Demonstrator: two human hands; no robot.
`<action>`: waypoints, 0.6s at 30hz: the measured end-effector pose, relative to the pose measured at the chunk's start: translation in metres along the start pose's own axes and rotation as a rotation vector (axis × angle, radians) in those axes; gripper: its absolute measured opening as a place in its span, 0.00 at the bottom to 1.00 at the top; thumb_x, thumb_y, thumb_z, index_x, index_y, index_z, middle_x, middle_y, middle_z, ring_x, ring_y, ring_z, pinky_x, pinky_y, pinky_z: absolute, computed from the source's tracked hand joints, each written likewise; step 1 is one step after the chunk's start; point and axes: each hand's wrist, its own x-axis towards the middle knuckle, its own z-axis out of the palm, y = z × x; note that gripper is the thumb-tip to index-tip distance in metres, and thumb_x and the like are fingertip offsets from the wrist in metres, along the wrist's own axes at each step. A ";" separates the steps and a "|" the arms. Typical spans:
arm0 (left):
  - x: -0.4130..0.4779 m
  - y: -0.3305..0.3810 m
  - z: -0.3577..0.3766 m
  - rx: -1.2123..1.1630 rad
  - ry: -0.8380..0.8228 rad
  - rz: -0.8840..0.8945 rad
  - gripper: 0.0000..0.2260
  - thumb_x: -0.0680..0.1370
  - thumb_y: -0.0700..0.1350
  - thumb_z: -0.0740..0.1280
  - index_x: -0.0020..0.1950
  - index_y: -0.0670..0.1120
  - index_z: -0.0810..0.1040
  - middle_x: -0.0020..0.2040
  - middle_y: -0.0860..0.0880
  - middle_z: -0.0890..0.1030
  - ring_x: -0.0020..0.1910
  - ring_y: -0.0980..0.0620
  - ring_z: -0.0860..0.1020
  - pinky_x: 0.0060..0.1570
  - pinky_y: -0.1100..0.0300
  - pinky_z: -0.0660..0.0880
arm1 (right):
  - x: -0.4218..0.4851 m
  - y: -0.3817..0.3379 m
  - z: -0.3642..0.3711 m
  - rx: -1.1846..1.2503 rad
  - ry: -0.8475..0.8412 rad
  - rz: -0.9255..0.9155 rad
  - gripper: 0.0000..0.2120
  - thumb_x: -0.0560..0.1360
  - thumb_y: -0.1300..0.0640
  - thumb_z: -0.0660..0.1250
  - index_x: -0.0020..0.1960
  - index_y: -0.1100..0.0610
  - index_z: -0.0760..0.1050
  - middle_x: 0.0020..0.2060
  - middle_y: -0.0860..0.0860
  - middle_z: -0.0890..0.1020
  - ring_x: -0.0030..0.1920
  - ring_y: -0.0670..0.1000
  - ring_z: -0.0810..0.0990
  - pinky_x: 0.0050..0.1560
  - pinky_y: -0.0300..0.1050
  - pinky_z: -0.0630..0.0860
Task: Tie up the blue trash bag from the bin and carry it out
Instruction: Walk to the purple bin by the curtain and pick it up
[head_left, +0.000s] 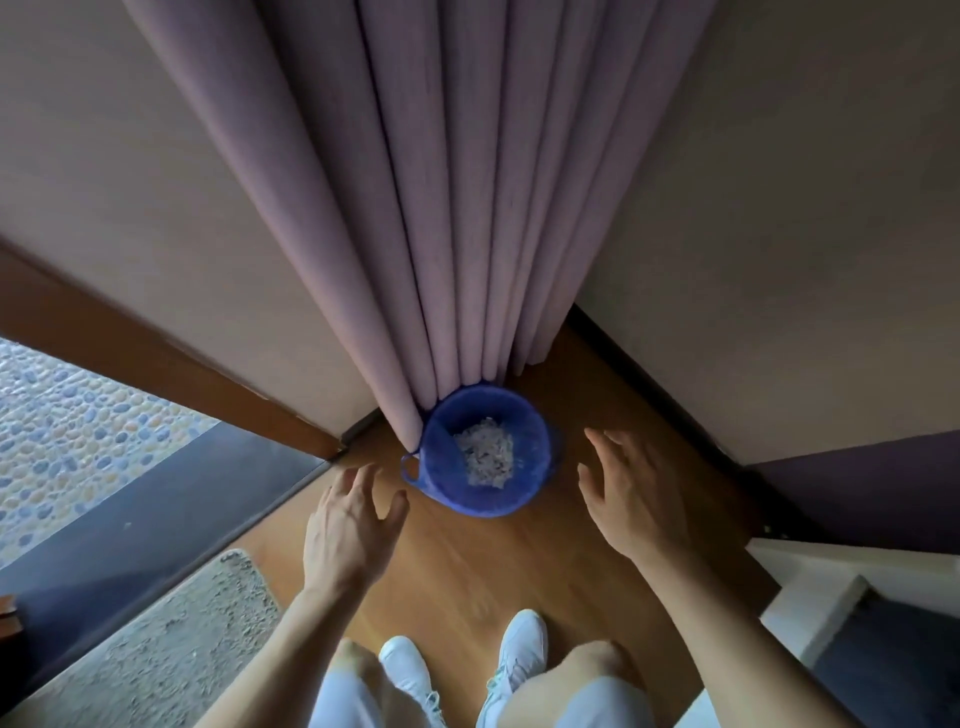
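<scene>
A blue trash bag (441, 462) lines a small round bin on the wooden floor, in the corner against the curtain. Its mouth is open and pale shredded waste (485, 457) lies inside. A bag handle loop (410, 466) sticks out on the left side. My left hand (353, 525) hovers just left of the bin, fingers spread, holding nothing. To the right of the bin my right hand (631, 499) is also open and empty. Neither hand touches the bag.
A mauve curtain (441, 208) hangs down to the bin's back rim. Beige walls meet at the corner. A doorway at left opens onto a dark step (156, 514) and pebble paving (67, 431). A grey mat (171, 649) lies lower left. My white shoes (462, 660) stand below.
</scene>
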 end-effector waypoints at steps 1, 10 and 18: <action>0.010 -0.007 0.022 -0.005 -0.001 -0.003 0.21 0.77 0.55 0.67 0.68 0.48 0.74 0.65 0.44 0.78 0.59 0.41 0.79 0.53 0.48 0.76 | 0.008 0.008 0.022 -0.008 0.003 0.004 0.23 0.77 0.47 0.67 0.70 0.54 0.74 0.64 0.56 0.80 0.62 0.57 0.81 0.58 0.56 0.80; 0.107 -0.078 0.190 -0.144 -0.006 -0.146 0.22 0.79 0.54 0.66 0.71 0.49 0.72 0.69 0.40 0.74 0.66 0.38 0.74 0.59 0.48 0.72 | 0.091 0.083 0.198 -0.102 -0.139 0.113 0.25 0.82 0.42 0.55 0.76 0.48 0.62 0.72 0.54 0.72 0.70 0.55 0.72 0.66 0.54 0.71; 0.159 -0.114 0.281 -0.630 0.028 -0.186 0.15 0.78 0.56 0.68 0.61 0.50 0.79 0.55 0.48 0.83 0.55 0.40 0.79 0.55 0.45 0.75 | 0.129 0.111 0.310 -0.107 -0.190 0.173 0.31 0.77 0.43 0.66 0.76 0.50 0.61 0.69 0.56 0.73 0.67 0.56 0.75 0.63 0.54 0.76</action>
